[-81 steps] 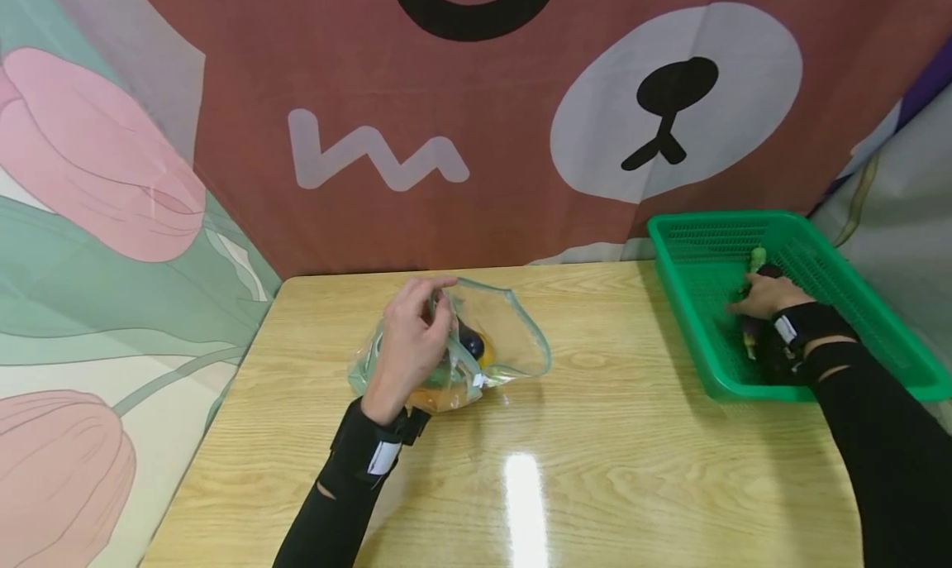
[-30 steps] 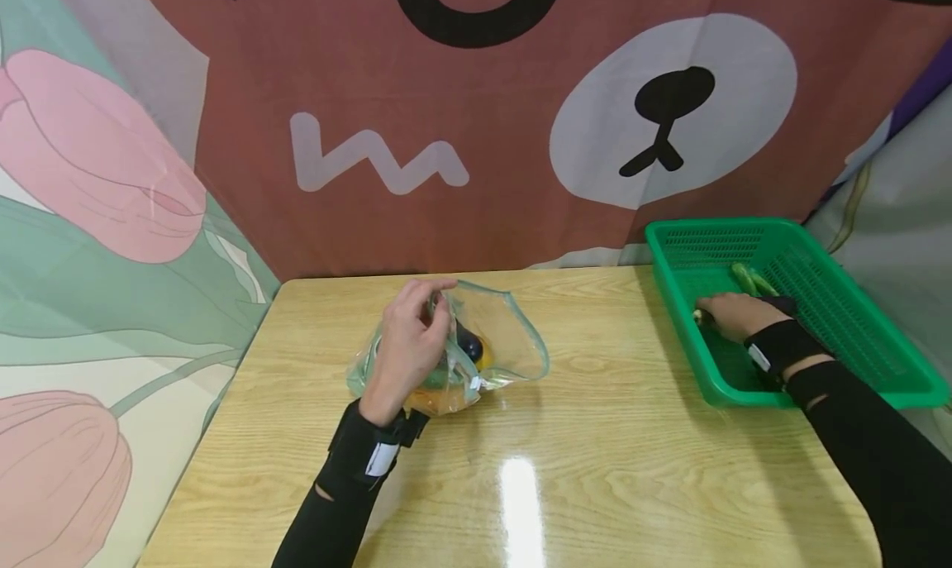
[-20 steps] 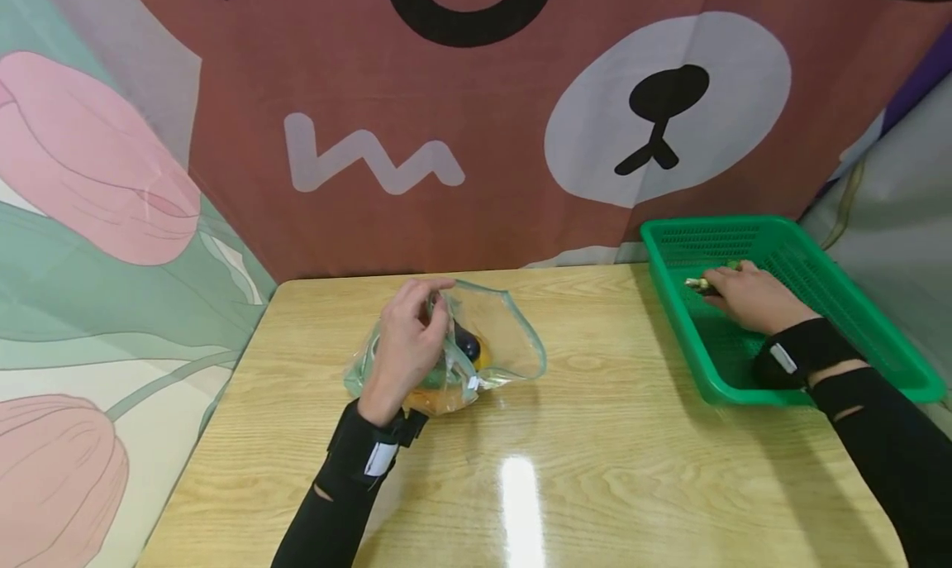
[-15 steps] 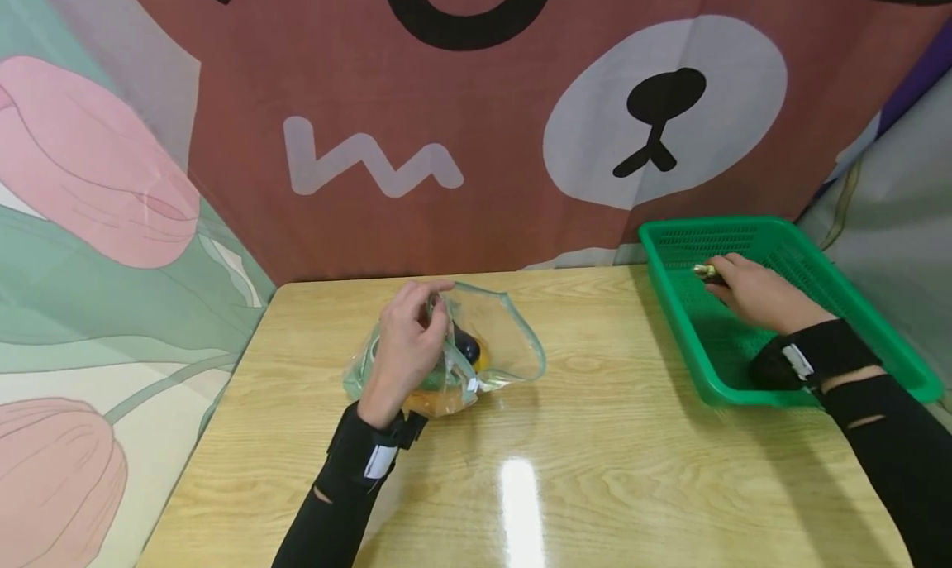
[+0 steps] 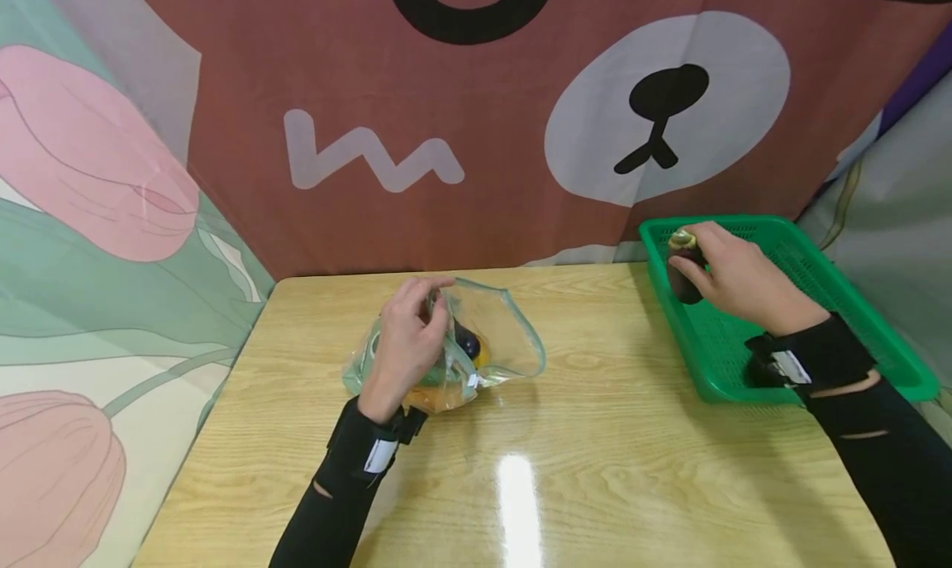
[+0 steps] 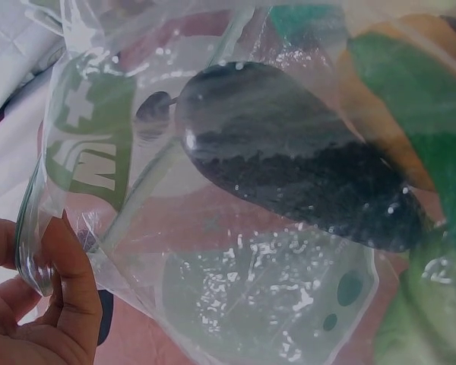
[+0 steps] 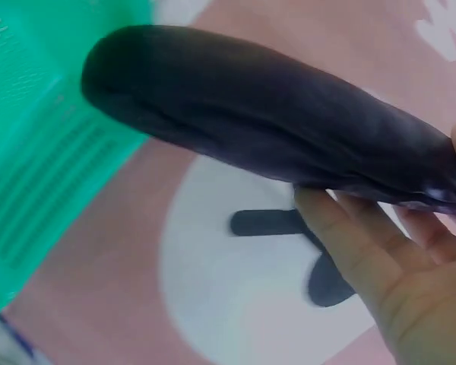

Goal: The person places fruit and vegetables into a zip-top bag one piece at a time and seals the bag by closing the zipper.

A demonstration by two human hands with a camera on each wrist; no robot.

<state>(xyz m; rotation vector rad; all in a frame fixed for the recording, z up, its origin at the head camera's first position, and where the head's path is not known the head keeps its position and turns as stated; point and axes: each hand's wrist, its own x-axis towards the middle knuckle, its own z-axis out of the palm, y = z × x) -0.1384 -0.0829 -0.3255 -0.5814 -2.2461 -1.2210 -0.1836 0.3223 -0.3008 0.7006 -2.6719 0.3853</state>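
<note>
At the middle-left of the table, my left hand [image 5: 409, 336] pinches the rim of a clear zip bag [image 5: 513, 324], which gapes to the right. Inside the bag a dark purple eggplant [image 6: 289, 152] lies with something orange [image 5: 431, 399] and green pieces, blurred by the plastic. Over the left side of the green basket [image 5: 717, 328], my right hand [image 5: 751, 283] grips a long dark eggplant [image 5: 683, 285] by its stem end, thumb on one side. The right wrist view shows the eggplant [image 7: 266, 106] reaching out past the fingers [image 7: 357, 236].
A dark shape [image 5: 762, 374] shows beside the right wrist, at the basket's near end; I cannot tell what it is. Bare wooden table [image 5: 595, 436] lies between bag and basket. A printed cloth [image 5: 506, 179] stands along the table's back edge.
My right hand has taken hold of the eggplant in the basket and lifted it up toward the basket's left rim. My left hand and the bag have stayed in place.
</note>
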